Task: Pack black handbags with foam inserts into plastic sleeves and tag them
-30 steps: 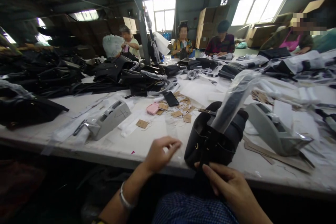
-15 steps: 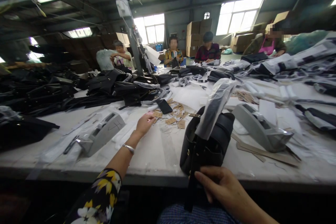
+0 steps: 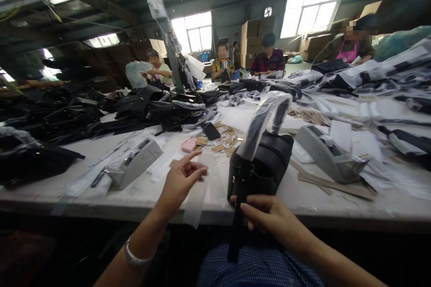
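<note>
A black handbag [image 3: 262, 175] stands at the table's front edge, its raised handle [image 3: 257, 128] wrapped in clear plastic. Between thumb and fingers, my right hand [image 3: 264, 210] pinches a black strap [image 3: 237, 219] that hangs down the front of the bag past the table edge. Left of the bag, my left hand [image 3: 185, 179] is raised over the table with its fingers curled. A translucent plastic strip [image 3: 195, 206] runs by its fingertips and hangs over the edge; it appears held there, though the contact is blurred.
Grey tape dispensers stand left [image 3: 138, 161] and right [image 3: 328, 152]. Brown paper tags [image 3: 218, 147], a black phone [image 3: 211, 131] and a small pink object [image 3: 189, 145] lie ahead. Black bags [image 3: 144, 103] are piled behind at left. Several people sit across the table.
My left hand has drawn back toward me from beside the tags, uncovering the pink object. The translucent strip now hangs over the table edge. My right hand keeps its pinch on the strap.
</note>
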{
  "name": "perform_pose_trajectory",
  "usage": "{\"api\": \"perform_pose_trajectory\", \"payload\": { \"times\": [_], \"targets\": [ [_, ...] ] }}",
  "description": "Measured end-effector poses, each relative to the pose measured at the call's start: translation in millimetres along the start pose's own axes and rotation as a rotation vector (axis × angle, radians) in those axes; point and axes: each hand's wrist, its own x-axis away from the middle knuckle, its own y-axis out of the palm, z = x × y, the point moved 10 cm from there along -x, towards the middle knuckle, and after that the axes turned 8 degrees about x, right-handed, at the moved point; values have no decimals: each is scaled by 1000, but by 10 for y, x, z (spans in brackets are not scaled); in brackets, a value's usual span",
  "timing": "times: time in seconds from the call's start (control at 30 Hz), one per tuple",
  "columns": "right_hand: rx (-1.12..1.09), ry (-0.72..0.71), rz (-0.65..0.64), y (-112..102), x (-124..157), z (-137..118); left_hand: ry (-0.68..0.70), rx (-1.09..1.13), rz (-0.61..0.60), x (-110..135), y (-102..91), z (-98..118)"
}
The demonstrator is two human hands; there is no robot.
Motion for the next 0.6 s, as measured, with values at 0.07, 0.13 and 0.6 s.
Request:
{"api": "perform_pose_trajectory", "payload": {
  "times": [0.07, 0.13, 0.6],
  "targets": [
    [-18, -3, -5, 4, 18, -2, -131, 21, -51, 339, 185, -209],
    [-17, -16, -14, 3, 33, -4, -242, 23, -81, 629, 293, -421],
    [-41, -103, 160, -63, 38, -51, -389, -90, -70, 1449, 209, -931]
  ]
}}
